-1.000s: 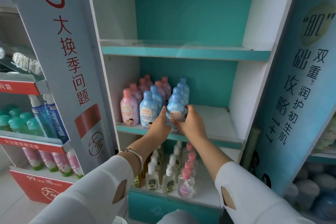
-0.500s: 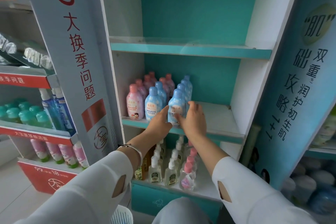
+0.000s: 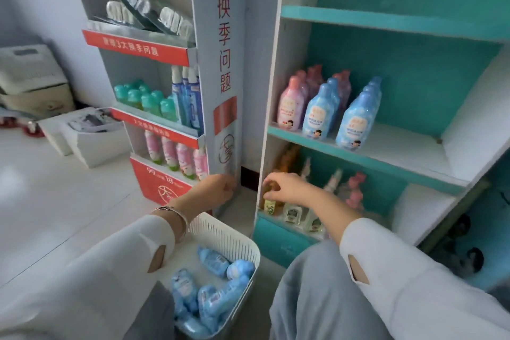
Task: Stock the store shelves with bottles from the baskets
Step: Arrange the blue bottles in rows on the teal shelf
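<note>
A white basket [image 3: 220,232] on the floor below me holds several blue bottles [image 3: 212,259] lying flat. On the teal middle shelf [image 3: 386,157] stand rows of pink bottles [image 3: 289,105] and blue bottles [image 3: 353,121]. My left hand [image 3: 215,188] hangs above the basket with fingers loosely curled, holding nothing. My right hand [image 3: 287,188] hovers in front of the lower shelf, fingers relaxed and empty. Both hands are apart from any bottle.
Small pump bottles [image 3: 292,212] fill the lower shelf behind my right hand. A red-and-grey display stand [image 3: 165,55] at left carries green, blue and pink products. White boxes [image 3: 91,135] sit on the floor at left. My knees are at the bottom.
Both hands let go of the front blue bottle on the middle shelf and dropped toward the basket. My view swung down and left, bringing the basket into sight.
</note>
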